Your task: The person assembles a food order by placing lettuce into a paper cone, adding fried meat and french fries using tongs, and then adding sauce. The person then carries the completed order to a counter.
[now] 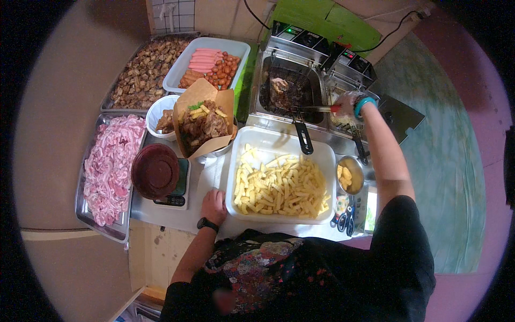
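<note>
- Head view: clock directions were read from the middle of the white rectangular plastic tub (231, 180) of pale-yellow potato strips (279, 185), 12 o'clock pointing away from the person.
- Right hand (348, 103): located between 1 and 2 o'clock, in a clear plastic glove, above the right-hand steel fryer. The fingers were closed around a slim metal utensil with a red handle (317, 109), which pointed to 9 o'clock.
- Left hand (214, 205): located at 8 o'clock, bare, on the work surface just beside the tub. Its fingers were curled; whether they held anything could not be told.
- Work item: a pinkish-brown piece of food (279, 85) lay at 12 o'clock, in the dark liquid of the left-hand steel fryer (261, 102), apart from the utensil.
- Step in hand (judged): tending the frying food. Contact between the utensil's tip and the wire basket with a black handle (304, 138) could not be confirmed.
- Next move (judged): it called for a firm utensil grip, a reach toward 11 o'clock, and clearance over the basket handle.
</note>
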Action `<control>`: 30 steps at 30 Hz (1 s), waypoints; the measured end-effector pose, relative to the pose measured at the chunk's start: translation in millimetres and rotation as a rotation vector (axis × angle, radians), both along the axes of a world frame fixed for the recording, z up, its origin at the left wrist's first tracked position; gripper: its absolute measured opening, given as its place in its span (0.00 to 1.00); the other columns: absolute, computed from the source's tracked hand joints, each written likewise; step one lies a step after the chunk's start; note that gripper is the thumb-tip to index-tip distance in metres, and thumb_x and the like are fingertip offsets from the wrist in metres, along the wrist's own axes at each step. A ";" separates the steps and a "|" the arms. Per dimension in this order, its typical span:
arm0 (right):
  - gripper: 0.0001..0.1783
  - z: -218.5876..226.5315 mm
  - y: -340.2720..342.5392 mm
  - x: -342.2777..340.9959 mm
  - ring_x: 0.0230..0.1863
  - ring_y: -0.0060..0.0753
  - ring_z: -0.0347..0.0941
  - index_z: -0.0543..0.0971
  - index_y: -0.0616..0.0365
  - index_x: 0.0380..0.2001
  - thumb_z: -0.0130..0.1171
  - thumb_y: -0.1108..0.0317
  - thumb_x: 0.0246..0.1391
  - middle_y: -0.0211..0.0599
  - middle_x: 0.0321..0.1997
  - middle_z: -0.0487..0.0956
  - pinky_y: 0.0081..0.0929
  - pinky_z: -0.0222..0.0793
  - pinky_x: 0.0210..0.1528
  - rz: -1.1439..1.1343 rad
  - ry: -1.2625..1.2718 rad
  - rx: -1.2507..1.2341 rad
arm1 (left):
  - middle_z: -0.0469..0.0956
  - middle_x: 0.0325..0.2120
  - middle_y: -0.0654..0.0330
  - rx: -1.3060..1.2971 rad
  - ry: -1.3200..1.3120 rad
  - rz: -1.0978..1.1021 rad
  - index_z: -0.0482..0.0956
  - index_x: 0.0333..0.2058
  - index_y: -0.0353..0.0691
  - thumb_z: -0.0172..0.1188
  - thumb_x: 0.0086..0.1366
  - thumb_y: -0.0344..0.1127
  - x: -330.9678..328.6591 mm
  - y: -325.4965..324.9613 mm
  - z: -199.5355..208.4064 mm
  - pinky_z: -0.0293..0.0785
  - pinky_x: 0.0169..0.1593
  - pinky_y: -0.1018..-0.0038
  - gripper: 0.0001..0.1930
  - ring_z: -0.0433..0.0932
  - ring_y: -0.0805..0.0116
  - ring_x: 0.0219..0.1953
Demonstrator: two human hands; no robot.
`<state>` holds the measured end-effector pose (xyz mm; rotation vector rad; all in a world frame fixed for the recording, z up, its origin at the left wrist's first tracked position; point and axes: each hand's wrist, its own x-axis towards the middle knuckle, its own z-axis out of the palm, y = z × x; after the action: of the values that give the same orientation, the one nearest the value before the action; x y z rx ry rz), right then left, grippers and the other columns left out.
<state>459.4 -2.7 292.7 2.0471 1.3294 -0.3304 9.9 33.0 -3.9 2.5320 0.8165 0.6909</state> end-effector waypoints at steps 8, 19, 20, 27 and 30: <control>0.26 -63.1 8.5 39.1 0.40 0.45 0.72 0.76 0.52 0.39 0.56 0.46 0.40 0.45 0.39 0.76 0.34 0.67 0.42 -0.145 -0.010 0.351 | 0.67 0.29 0.55 -0.015 0.011 -0.028 0.69 0.31 0.38 0.51 0.49 0.29 7.2 2.2 3.3 0.65 0.38 0.63 0.08 0.67 0.54 0.33; 0.25 -15.9 -8.6 3.0 0.38 0.37 0.72 0.75 0.50 0.41 0.57 0.49 0.41 0.41 0.38 0.76 0.32 0.67 0.42 -0.086 0.082 0.265 | 0.67 0.27 0.55 -0.054 0.040 0.028 0.69 0.29 0.38 0.51 0.49 0.29 3.4 1.2 -5.5 0.64 0.35 0.63 0.07 0.67 0.55 0.32; 0.25 -9.8 -17.4 3.5 0.37 0.37 0.73 0.75 0.50 0.41 0.57 0.49 0.41 0.41 0.38 0.77 0.32 0.67 0.42 -0.110 0.078 0.321 | 0.67 0.27 0.55 -0.053 0.032 0.016 0.69 0.29 0.38 0.50 0.50 0.29 5.0 1.3 -1.8 0.64 0.35 0.63 0.06 0.67 0.55 0.32; 0.27 -39.7 -12.3 11.8 0.41 0.45 0.71 0.75 0.54 0.39 0.57 0.47 0.38 0.46 0.39 0.75 0.34 0.66 0.43 -0.238 -0.018 0.410 | 0.67 0.28 0.55 -0.041 0.008 0.002 0.69 0.30 0.38 0.50 0.50 0.31 1.0 4.3 -10.2 0.65 0.37 0.63 0.07 0.67 0.55 0.33; 0.26 -83.3 -16.5 30.3 0.42 0.46 0.71 0.76 0.55 0.37 0.58 0.49 0.38 0.49 0.39 0.75 0.35 0.67 0.42 -0.206 -0.098 0.355 | 0.67 0.29 0.55 -0.203 -0.026 0.035 0.69 0.31 0.38 0.50 0.50 0.30 11.1 -0.2 3.3 0.65 0.38 0.64 0.08 0.67 0.55 0.35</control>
<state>489.7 -19.2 209.4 2.4700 1.1850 -0.0839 21.0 32.9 -0.6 2.3278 0.8775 0.6170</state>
